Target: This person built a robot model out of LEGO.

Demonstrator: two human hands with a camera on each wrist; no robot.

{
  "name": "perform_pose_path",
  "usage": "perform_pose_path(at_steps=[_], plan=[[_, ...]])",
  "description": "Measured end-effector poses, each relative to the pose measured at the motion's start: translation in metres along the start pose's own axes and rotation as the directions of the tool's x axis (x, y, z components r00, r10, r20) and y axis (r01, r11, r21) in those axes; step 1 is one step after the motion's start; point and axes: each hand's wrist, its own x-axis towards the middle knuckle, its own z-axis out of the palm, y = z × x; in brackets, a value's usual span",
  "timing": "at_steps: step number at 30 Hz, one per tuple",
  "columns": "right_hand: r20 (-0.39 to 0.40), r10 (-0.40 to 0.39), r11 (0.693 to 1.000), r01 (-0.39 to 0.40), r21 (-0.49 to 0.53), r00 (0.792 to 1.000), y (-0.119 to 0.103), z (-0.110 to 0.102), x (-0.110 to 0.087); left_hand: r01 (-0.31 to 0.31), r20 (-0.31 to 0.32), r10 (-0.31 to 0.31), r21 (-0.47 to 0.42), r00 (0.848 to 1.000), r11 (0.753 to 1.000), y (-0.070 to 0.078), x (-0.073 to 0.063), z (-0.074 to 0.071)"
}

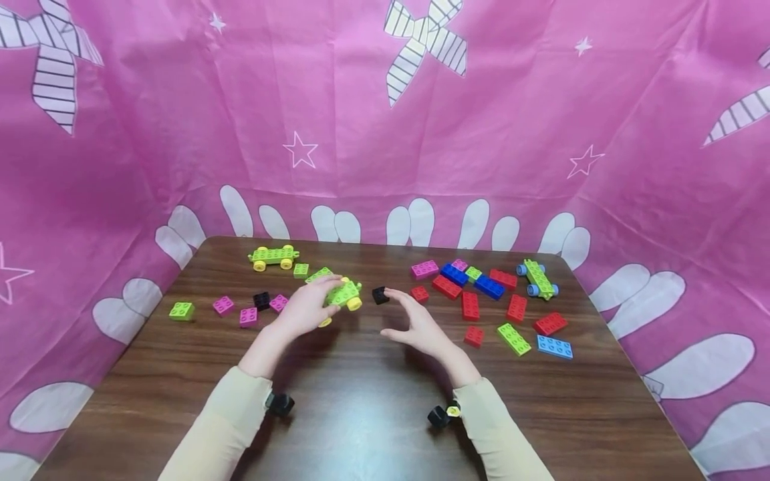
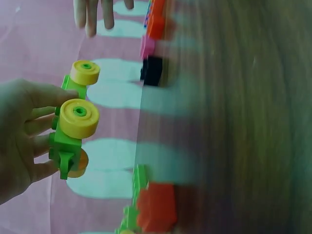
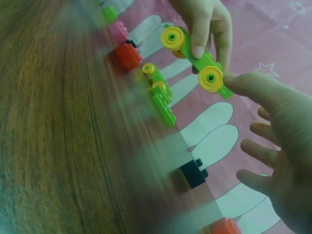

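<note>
My left hand (image 1: pixel 309 306) grips a lime-green toy car base (image 1: pixel 344 294) with yellow wheels, lifted off the table. In the left wrist view its thumb lies on one side of the car base (image 2: pixel 68 141), with the other fingers behind. My right hand (image 1: pixel 423 329) hovers to the right with fingers spread, holding nothing; in the head view a gap separates it from the car. A black brick (image 1: pixel 379 294) stands on the table just beyond the right fingertips, and the right wrist view shows this black brick (image 3: pixel 193 173) apart from the hand (image 3: pixel 287 141).
Another green car base with yellow wheels (image 1: pixel 273 256) is at the back left, and one with blue wheels (image 1: pixel 538 279) at the back right. Pink bricks (image 1: pixel 248 316) and a black brick (image 1: pixel 261 300) lie left. Red bricks (image 1: pixel 470 306) and blue bricks (image 1: pixel 490 286) are scattered right.
</note>
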Motion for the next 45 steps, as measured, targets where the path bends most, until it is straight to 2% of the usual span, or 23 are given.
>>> perform_pose_path(at_steps=[7, 15, 18, 22, 29, 38, 45], plan=[[0.027, 0.007, 1.000, -0.007, -0.020, 1.000, 0.004, 0.003, -0.003, -0.050, 0.081, 0.056, -0.073, 0.995, 0.996, 0.017, -0.008, 0.021], [0.135, 0.067, 0.997, -0.061, -0.051, 0.989, 0.005, 0.006, -0.007, -0.061, 0.175, 0.078, -0.099, 0.981, 0.993, 0.025, -0.013, 0.037], [0.168, 0.075, 0.996, -0.067, -0.054, 0.983, 0.007, 0.006, -0.008, -0.090, 0.191, 0.112, -0.119, 0.975, 0.989, 0.029, -0.013, 0.043], [0.199, 0.074, 0.996, -0.064, -0.060, 0.977, 0.010, 0.007, -0.009, -0.100, 0.212, 0.128, -0.137, 0.969, 0.985, 0.033, -0.013, 0.048], [0.226, 0.071, 0.994, -0.052, -0.091, 0.971, 0.011, 0.006, -0.009, -0.103, 0.240, 0.135, -0.141, 0.961, 0.985, 0.035, -0.012, 0.054], [0.288, 0.097, 0.993, -0.073, -0.092, 0.953, 0.012, 0.006, -0.013, -0.105, 0.295, 0.145, -0.147, 0.945, 0.984, 0.031, -0.013, 0.062], [0.299, 0.114, 0.988, -0.077, -0.132, 0.947, 0.015, 0.008, -0.014, -0.134, 0.291, 0.173, -0.152, 0.941, 0.979, 0.031, -0.014, 0.065]])
